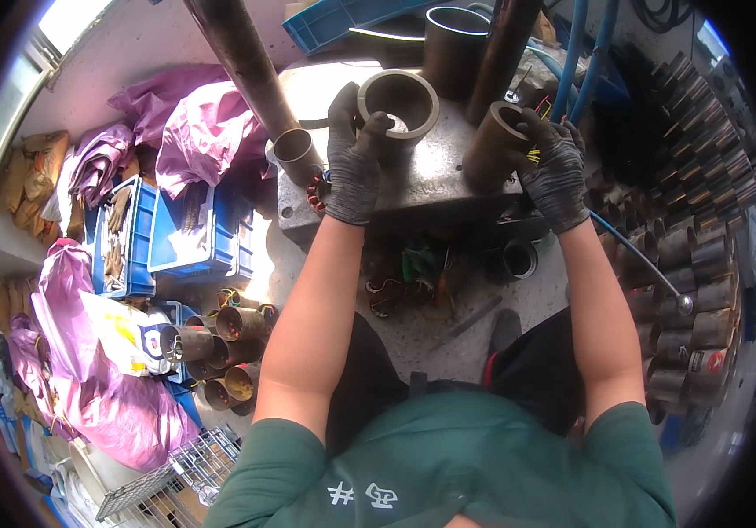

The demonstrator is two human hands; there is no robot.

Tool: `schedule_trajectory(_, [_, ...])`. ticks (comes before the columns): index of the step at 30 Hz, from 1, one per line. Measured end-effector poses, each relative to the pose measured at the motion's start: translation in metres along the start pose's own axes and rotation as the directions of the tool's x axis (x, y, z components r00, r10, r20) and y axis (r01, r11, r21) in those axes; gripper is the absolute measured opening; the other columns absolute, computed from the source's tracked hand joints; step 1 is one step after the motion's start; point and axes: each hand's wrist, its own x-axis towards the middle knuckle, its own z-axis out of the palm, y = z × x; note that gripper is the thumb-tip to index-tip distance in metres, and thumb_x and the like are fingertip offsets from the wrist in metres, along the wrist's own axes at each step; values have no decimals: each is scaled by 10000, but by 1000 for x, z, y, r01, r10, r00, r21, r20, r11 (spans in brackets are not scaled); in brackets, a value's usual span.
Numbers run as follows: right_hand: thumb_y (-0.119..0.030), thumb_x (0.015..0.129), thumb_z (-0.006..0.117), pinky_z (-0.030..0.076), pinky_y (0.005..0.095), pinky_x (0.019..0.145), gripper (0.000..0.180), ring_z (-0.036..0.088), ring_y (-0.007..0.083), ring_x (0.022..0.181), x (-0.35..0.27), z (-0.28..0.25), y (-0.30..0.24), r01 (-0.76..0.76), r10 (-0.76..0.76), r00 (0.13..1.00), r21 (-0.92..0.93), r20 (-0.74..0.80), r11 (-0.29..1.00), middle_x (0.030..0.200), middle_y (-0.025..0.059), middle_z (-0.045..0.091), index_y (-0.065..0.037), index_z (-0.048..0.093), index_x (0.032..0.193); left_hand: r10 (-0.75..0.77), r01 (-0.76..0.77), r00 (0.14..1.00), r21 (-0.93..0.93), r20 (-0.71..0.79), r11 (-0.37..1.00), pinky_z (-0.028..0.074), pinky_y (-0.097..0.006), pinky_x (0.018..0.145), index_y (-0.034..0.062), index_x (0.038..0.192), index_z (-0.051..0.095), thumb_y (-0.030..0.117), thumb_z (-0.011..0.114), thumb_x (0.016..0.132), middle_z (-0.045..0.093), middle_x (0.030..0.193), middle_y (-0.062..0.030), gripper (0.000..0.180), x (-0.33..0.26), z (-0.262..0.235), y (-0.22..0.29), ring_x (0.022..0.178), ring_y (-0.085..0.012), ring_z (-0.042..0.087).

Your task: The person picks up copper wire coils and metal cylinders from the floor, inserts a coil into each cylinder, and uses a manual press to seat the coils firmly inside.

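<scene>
Green shirt (457, 440) nearest, person seated, both forearms reaching far to a metal block table (422, 185). Left hand (356, 163), gloved grey, grips a wide metal cylinder (400, 92) over its left rim, thumb inside the mouth, fingers outside. Right hand (555, 167), also gloved, is curled on the right rim of a narrower metal tube (486, 154); the tube stands at the table's right end, a bit of yellow showing between it and the glove. Both mouths face up.

Just left of the left hand: a small tube (297, 157), open end up, with a coil of coloured wire (316, 189) beside it. Far side: a large dark cylinder (455, 57), open top, and a blue tray (343, 26), contents unclear.

Left side: one blue crate (142, 242) holds tan and whitish items, too small to tell; a second blue crate (223, 231) just right of it holds pale stuff, also unclear. Nearer: a pile of metal tubes (219, 343), coloured wires showing at some ends. Near left, a wire basket (206, 458), contents not readable.

Right side: many metal cylinders (703, 290) stacked in rows. On the floor below the table: a short dark ring (518, 261) and a wire bundle (395, 297).
</scene>
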Motion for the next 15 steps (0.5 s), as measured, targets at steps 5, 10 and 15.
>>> schedule_trajectory(5, [-31,752,856,502,457,1092,625,656,320,1189,-1,10,-12,-80,80,997,58,13,995,1290,98,688,-144,666,1337,20,-28,985,44,172,999,395,-438,1167,74,1553,394,170,740,922,538,1444,-144,726,-4,-33,-1,1364,-290,497])
schedule_trajectory(10, [-40,792,848,613,396,968,650,699,284,1097,-4,14,-1,-261,245,962,149,122,954,1363,128,598,-140,613,1389,-48,8,986,246,160,969,512,-345,1016,13,1377,602,55,677,954,678,1252,-115,431,-14,-67,25,1125,-203,646])
schedule_trajectory(15, [-125,896,796,608,386,917,400,735,282,1004,-10,13,0,-349,333,937,268,107,898,1199,154,700,-87,669,1273,-66,64,998,649,-21,758,578,-361,819,50,1175,687,102,730,940,684,1129,-109,244,-33,-92,43,917,-211,686])
